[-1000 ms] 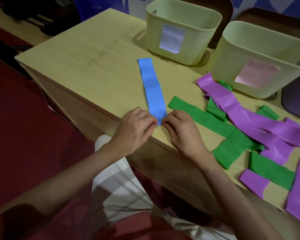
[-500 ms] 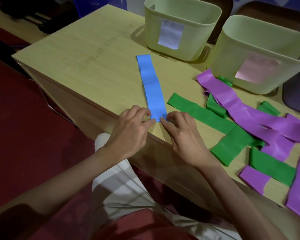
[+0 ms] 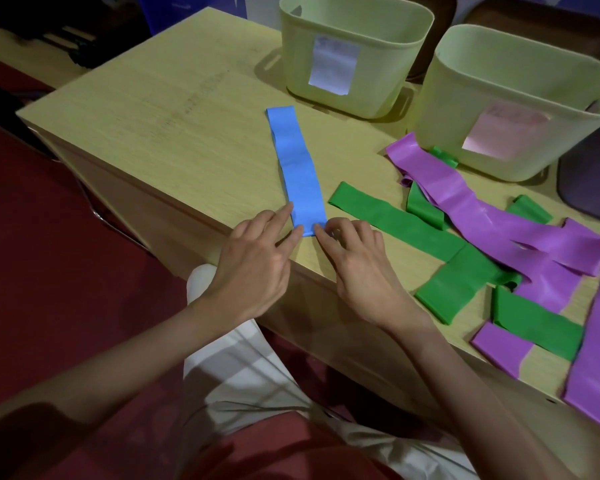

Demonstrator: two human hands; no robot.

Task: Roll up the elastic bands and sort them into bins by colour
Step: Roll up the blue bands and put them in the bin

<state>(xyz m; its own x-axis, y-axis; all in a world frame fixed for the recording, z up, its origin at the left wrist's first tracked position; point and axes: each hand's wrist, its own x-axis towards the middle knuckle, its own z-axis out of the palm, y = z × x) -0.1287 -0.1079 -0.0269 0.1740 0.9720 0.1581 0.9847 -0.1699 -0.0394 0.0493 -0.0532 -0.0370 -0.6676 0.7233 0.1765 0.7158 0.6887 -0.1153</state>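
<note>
My desk point(image 3: 174, 133) is pale wood-grain with a plain boxy side, and its near corner juts out past my left hand. Below and left of my hands the floor point(image 3: 49, 271) is dark red, dim and in shadow, with a thin metal leg point(image 3: 96, 211) showing under the desk's edge. Far beyond my hands, behind the desk, stand two dark brown chair backs point(image 3: 541, 26) and a bit of blue-and-white wall point(image 3: 243, 1).
</note>
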